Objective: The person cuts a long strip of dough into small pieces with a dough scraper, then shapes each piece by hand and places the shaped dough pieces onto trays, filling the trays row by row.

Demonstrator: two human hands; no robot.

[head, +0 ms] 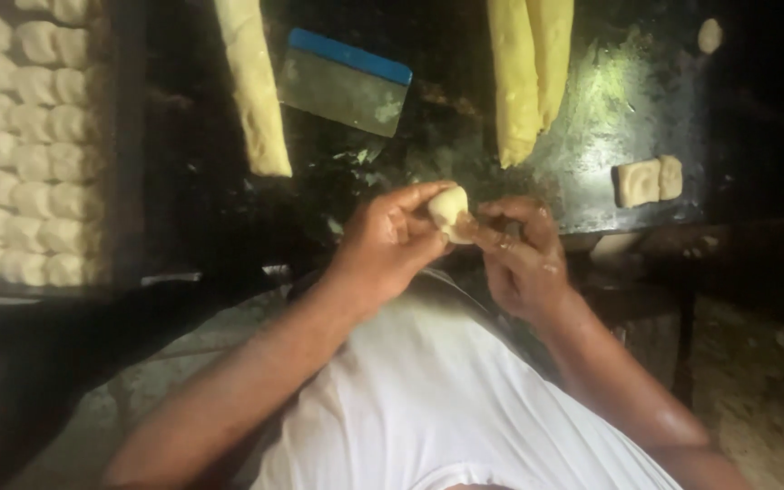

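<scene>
A small pale dough piece (448,210) is pinched between both hands just above the near edge of the dark work surface (592,136). My left hand (390,243) curls its fingers and thumb around the piece from the left. My right hand (521,256) presses against it from the right with its fingertips. Part of the piece is hidden by the fingers.
A dough scraper (345,82) with a blue handle lies on the surface between long yellow dough rolls (254,86) (526,73). Two cut dough pieces (648,180) sit at right, a small one (709,35) farther back. A tray (124,145) of several shaped pieces stands at left.
</scene>
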